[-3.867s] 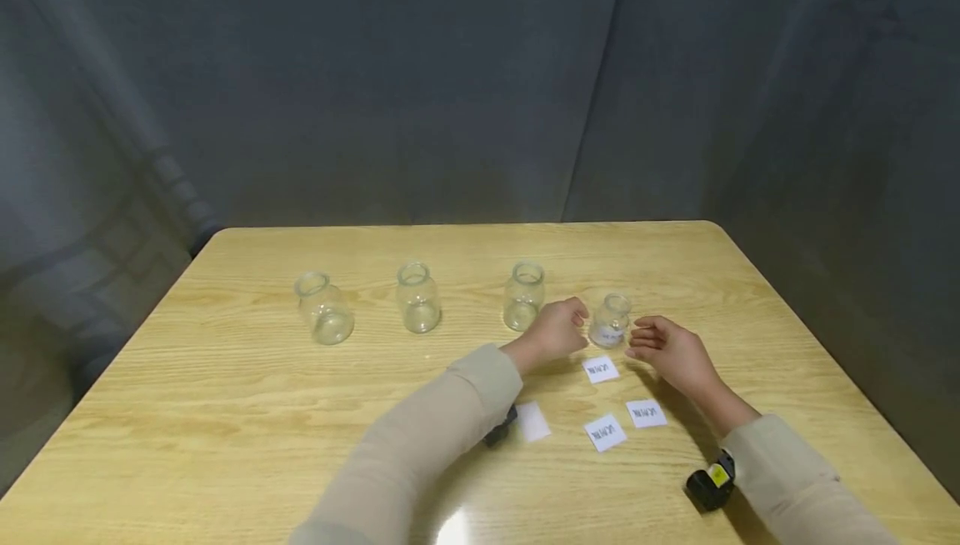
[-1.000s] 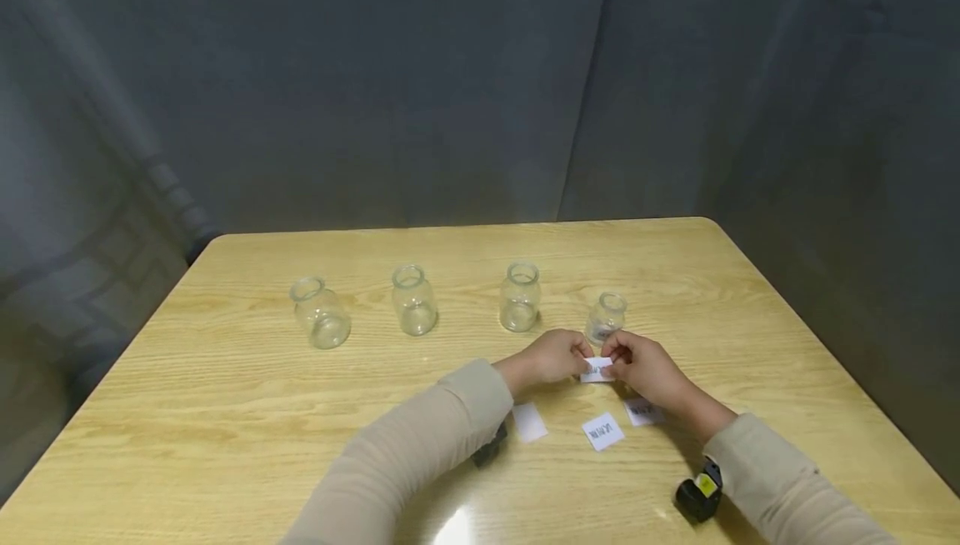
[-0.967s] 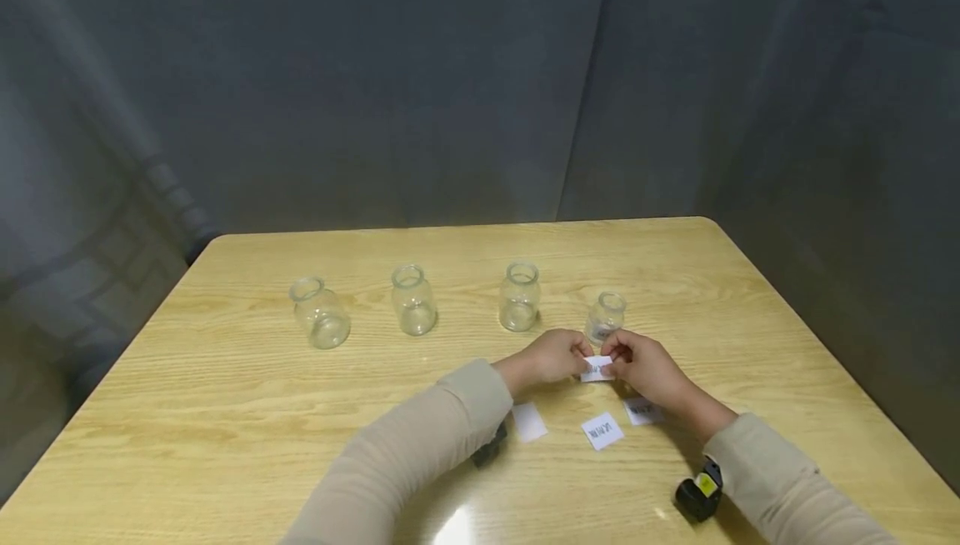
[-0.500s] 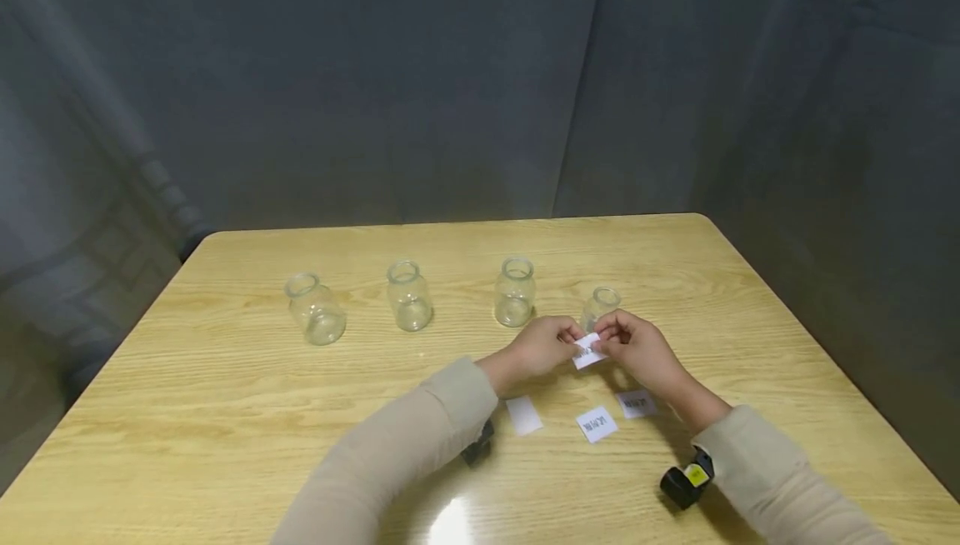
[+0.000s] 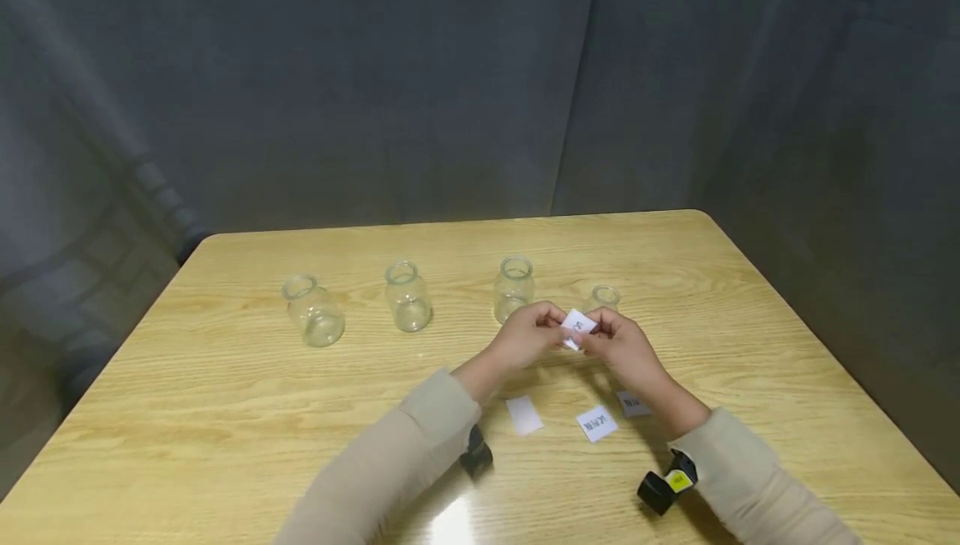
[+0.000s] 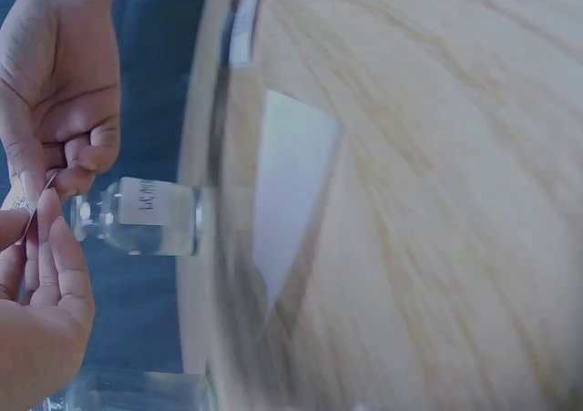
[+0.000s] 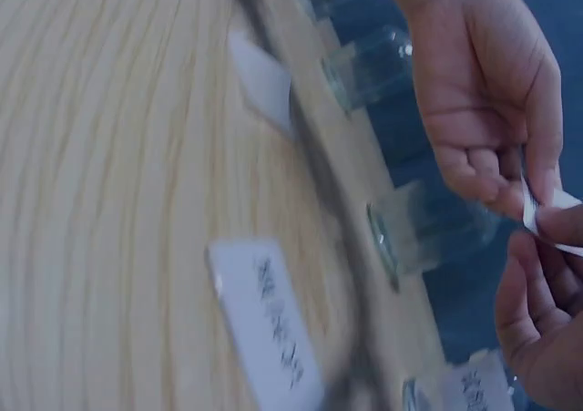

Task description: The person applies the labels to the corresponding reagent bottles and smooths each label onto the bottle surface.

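Both hands meet in front of the small glass jar [image 5: 603, 295], raised above the table. Between them is a small white label [image 5: 579, 328] with dark writing, tilted and slightly bent. My left hand [image 5: 525, 334] pinches its left side with thumb and fingers. On its other side my right hand [image 5: 628, 355] pinches it too. The small jar, partly hidden by the right hand in the head view, carries a similar written label [image 6: 146, 201] on its side. Two more written labels [image 5: 597, 424] lie on the table, one partly covered by the right forearm.
Three larger clear glass jars stand in a row: one at left [image 5: 315, 312], one in the middle [image 5: 408, 299], one behind the left hand [image 5: 513, 287]. A blank white paper piece [image 5: 524, 415] lies near the left wrist. The wooden table [image 5: 225, 412] ends at a dark curtain [image 5: 375, 87].
The hands left the small jar's sides and took up a label from the table. Since then they have lifted it, moved slightly left and turned it.
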{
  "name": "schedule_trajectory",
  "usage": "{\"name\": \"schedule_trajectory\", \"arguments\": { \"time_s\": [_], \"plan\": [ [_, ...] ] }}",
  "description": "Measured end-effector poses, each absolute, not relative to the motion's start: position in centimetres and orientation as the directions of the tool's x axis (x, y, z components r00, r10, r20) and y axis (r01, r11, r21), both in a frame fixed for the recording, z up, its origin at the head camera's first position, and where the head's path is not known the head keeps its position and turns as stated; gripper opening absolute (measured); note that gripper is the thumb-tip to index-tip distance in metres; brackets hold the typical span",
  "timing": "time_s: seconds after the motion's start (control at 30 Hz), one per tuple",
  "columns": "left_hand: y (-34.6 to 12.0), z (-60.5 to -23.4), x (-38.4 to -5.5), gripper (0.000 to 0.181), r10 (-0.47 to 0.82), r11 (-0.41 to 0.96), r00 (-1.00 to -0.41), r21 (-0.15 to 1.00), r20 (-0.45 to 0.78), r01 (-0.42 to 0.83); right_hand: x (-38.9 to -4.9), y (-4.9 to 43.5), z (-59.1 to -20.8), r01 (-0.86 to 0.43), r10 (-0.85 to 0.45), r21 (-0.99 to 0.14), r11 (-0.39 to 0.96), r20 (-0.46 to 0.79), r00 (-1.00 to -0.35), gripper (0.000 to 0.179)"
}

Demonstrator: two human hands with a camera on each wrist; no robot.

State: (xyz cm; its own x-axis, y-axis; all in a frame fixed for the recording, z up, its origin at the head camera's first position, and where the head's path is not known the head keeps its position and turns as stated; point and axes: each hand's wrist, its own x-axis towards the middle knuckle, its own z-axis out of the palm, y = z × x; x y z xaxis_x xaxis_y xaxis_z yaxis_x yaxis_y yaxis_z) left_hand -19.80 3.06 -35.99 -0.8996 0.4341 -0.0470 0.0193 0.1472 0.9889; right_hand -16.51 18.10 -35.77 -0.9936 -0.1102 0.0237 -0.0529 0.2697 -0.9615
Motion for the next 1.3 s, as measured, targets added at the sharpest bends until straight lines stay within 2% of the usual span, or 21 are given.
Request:
{"name": "schedule_trajectory", "arguments": {
  "time_s": [0.17,0.3,0.47,0.6,0.77,0.97,1.13,1.3],
  "plan": [
    [2.5,-35.8,-19.5,0.012,0.412,0.055,-0.91,0.998,-0.037,-0.016,-16.2,17.2,-35.2,-0.087,-0.031,-0.972,0.217,0.082,-0.996,0.016],
    [1.7,-34.7,-18.6,0.012,0.429,0.002,-0.903,1.0,-0.013,-0.013,-15.8,17.0,-34.5,-0.109,-0.025,-0.976,0.189,0.107,-0.994,0.014],
    [0.8,-33.1,-17.4,0.013,0.442,-0.033,-0.897,0.999,0.025,0.012,-15.4,17.3,-33.6,-0.118,-0.088,-0.961,0.251,0.099,-0.991,0.011],
    [0.1,-33.5,-17.7,0.014,0.442,-0.071,-0.895,0.997,0.059,0.031,-15.4,17.2,-33.3,-0.122,-0.136,-0.952,0.28,0.087,-0.987,0.013],
    [-0.9,-34.3,-17.9,0.014,0.418,-0.069,-0.904,0.996,0.087,0.063,-15.5,16.6,-33.2,-0.127,-0.181,-0.962,0.24,0.084,-0.98,0.016],
    [-1.6,-34.4,-17.6,0.01,0.392,-0.085,-0.915,0.994,0.099,0.071,-15.2,16.2,-33.2,-0.125,-0.197,-0.984,0.127,0.098,-0.975,0.014],
    [-1.8,-34.5,-17.3,0.009,0.44,-0.146,-0.894,0.989,0.087,0.024,-15.0,16.5,-33.2,-0.147,-0.193,-0.987,0.062,0.133,-0.972,0.016],
    [-2.2,-34.6,-17.0,0.007,0.536,-0.141,-0.843,0.989,0.041,-0.042,-14.9,16.7,-33.2,-0.181,-0.207,-0.978,0.108,0.156,-0.966,0.016]
  ]
}}
